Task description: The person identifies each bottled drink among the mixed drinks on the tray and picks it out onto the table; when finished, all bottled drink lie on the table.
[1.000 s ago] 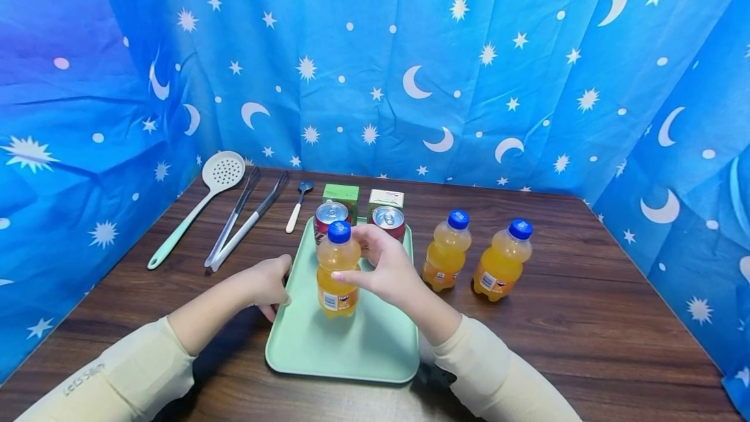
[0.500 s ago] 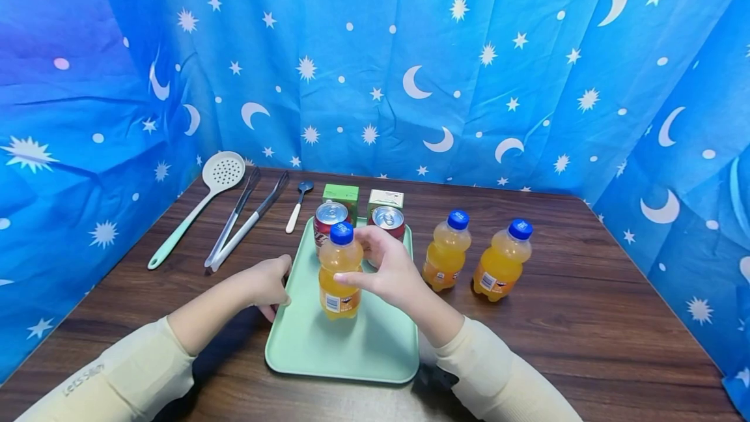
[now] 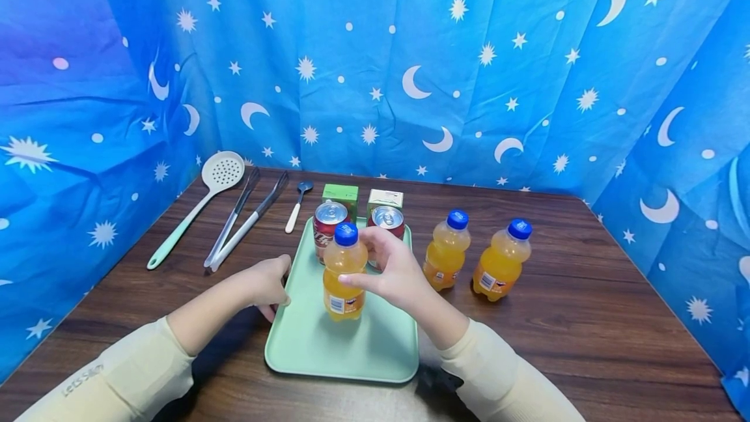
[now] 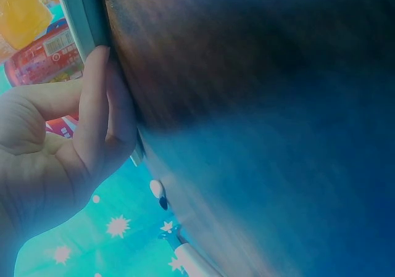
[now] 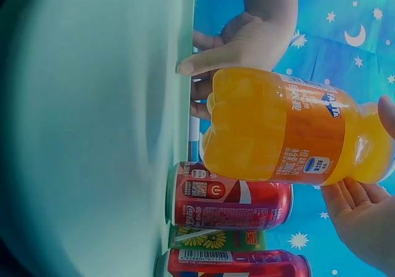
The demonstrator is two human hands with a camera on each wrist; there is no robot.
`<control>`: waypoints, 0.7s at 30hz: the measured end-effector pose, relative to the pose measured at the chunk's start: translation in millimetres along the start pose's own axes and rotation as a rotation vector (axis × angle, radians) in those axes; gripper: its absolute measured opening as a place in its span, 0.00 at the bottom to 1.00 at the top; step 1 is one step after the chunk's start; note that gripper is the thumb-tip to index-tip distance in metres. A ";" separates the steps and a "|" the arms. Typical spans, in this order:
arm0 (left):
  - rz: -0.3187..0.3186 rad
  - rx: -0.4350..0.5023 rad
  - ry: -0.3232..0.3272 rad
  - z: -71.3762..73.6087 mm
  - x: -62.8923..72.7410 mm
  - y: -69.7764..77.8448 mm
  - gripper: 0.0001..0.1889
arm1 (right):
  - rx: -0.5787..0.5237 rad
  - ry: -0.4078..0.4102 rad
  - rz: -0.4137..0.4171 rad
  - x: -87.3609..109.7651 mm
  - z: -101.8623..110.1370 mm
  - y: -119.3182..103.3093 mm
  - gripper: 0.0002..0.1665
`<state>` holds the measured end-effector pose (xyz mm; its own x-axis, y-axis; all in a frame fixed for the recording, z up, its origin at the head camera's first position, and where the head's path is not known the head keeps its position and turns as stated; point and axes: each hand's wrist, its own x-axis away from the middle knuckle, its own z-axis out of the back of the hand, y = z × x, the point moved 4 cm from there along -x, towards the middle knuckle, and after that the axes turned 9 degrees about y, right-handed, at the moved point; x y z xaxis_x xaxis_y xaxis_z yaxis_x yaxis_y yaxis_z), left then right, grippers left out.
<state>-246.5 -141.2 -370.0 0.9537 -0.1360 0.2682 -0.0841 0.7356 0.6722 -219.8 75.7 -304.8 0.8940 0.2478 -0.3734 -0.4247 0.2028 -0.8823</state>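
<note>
My right hand point(image 3: 394, 267) grips an orange Fanta bottle point(image 3: 344, 285) with a blue cap, thumb on the near side, fingers behind. The bottle stays upright over the middle of the light green tray point(image 3: 328, 357); in the right wrist view its base hangs a little above the surface. At the tray's left edge my left hand point(image 3: 266, 282) pinches the rim, thumb on top and fingers at the outside and underneath. Toward the tray's back stand two red Coca-Cola cans, one at left point(image 3: 325, 230) and one at right point(image 5: 231, 263), the latter partly hidden by my right hand in the head view.
Two more Fanta bottles point(image 3: 448, 256) point(image 3: 502, 266) stand right of the tray. Behind the cans are a green box point(image 3: 340, 194) and a whitish box point(image 3: 385, 199). To the left lie a small spoon point(image 3: 297, 208), tongs point(image 3: 249, 226) and a skimmer point(image 3: 205, 204). A starry blue curtain point(image 3: 375, 70) surrounds the table.
My right hand has carried the Fanta bottle slightly to the right and nearer to me, uncovering more of the left can. My left hand has kept its place on the tray's rim.
</note>
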 end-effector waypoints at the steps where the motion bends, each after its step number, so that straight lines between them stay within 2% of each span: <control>1: 0.000 0.001 0.001 0.2 0.1 0.0 0.18 | 0.002 0.000 -0.001 0.0 0.1 0.0 0.33; 21: -0.005 -0.020 -0.006 0.3 0.6 -1.3 0.18 | -0.004 -0.024 -0.008 3.9 4.1 -5.6 0.33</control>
<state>-246.0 -142.5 -370.6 0.9522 -0.1436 0.2696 -0.0739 0.7481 0.6595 -214.5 79.5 -300.2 0.8936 0.2690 -0.3593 -0.4169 0.2012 -0.8864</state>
